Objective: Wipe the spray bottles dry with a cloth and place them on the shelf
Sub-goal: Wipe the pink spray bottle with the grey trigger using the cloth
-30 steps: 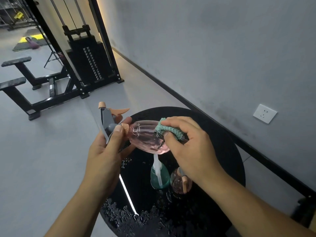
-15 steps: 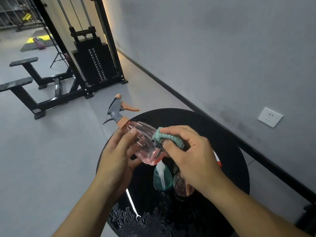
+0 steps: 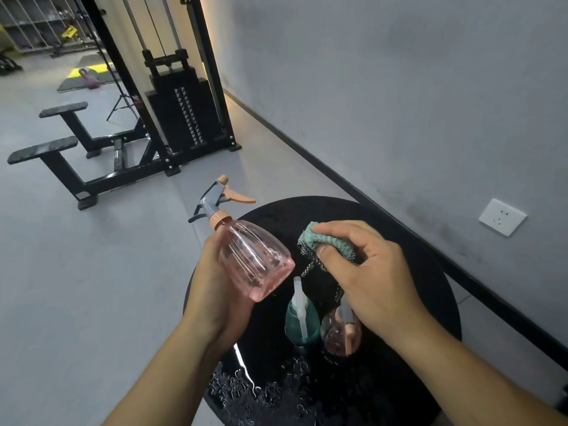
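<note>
Head view: the left hand [image 3: 221,290] grips the pink bottle [image 3: 256,259] by its body, long axis tilted, nozzle up and away. The right hand [image 3: 365,272] pinches the cloth [image 3: 327,241] just beside the bottle's base, apart from it, so the right hand is likely nearer for wiping. No readable writing; no shelf in sight.

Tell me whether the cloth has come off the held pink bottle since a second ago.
Yes. The cloth, pinched in the right hand, now sits apart from the pink bottle, toward the wall socket.
</note>
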`<state>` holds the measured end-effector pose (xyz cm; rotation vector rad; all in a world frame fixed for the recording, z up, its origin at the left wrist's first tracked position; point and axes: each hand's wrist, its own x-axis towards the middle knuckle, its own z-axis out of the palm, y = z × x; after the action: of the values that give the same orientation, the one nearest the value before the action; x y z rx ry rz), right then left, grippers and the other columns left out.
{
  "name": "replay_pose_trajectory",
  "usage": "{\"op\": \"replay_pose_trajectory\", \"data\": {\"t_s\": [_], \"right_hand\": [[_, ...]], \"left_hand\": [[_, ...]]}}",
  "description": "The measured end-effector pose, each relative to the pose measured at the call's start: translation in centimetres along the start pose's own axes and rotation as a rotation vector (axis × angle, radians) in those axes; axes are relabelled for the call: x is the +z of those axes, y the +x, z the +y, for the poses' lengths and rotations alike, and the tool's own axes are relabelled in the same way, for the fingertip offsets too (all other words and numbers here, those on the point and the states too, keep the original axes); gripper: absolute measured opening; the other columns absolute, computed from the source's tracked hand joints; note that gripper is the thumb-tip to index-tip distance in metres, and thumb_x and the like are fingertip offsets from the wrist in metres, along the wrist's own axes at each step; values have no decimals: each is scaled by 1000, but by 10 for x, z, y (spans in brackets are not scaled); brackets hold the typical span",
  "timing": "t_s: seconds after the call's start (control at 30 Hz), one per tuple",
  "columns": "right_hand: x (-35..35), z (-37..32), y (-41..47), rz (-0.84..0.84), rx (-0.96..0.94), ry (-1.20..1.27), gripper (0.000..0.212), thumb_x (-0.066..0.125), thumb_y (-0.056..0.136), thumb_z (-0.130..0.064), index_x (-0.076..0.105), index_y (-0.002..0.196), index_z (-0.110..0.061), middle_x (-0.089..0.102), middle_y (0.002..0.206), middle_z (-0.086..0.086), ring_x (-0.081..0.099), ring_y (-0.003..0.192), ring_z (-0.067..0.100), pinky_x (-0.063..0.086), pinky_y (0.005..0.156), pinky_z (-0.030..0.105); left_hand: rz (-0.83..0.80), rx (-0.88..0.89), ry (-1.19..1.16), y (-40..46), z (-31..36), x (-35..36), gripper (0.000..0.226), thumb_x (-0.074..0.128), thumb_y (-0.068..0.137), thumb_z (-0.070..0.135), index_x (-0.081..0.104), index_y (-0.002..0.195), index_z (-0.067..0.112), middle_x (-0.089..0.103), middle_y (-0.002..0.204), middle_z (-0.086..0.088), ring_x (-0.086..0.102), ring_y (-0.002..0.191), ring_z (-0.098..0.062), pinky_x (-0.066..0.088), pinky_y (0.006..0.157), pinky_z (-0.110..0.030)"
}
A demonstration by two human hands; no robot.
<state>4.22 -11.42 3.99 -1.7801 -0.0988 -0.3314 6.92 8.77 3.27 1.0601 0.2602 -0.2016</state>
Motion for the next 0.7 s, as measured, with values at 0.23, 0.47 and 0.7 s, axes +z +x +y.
{"op": "replay_pose_trajectory", "data": {"t_s": [0.23, 0.47, 0.7], "right_hand": [[-1, 1, 2, 28, -21, 10, 28, 73, 93, -9, 78, 108, -32, 70, 112, -20, 65, 111, -1, 54, 90, 15], [-1, 1, 2, 37, -36, -1, 30, 74, 91, -7, 78, 106, -33, 69, 112, -21, 65, 111, 0, 56, 88, 17], [-3, 2, 6, 107, -15, -35, 27, 73, 93, -12, 76, 108, -34, 72, 110, -19, 67, 108, 1, 57, 92, 26]], "left_hand": [[-111, 40, 120, 4, -4, -8, 75, 86, 67, 20, 59, 136, 12, 73, 126, -22, 75, 109, -36, 65, 87, -48], [-139, 88, 160, 7, -3, -10, 69, 82, 72, 16, 63, 138, 26, 75, 126, -14, 77, 110, -34, 64, 83, -41], [-96, 45, 249, 5, -5, -11, 70, 86, 70, 19, 63, 136, 12, 78, 123, -16, 78, 108, -36, 65, 79, -44]]}}
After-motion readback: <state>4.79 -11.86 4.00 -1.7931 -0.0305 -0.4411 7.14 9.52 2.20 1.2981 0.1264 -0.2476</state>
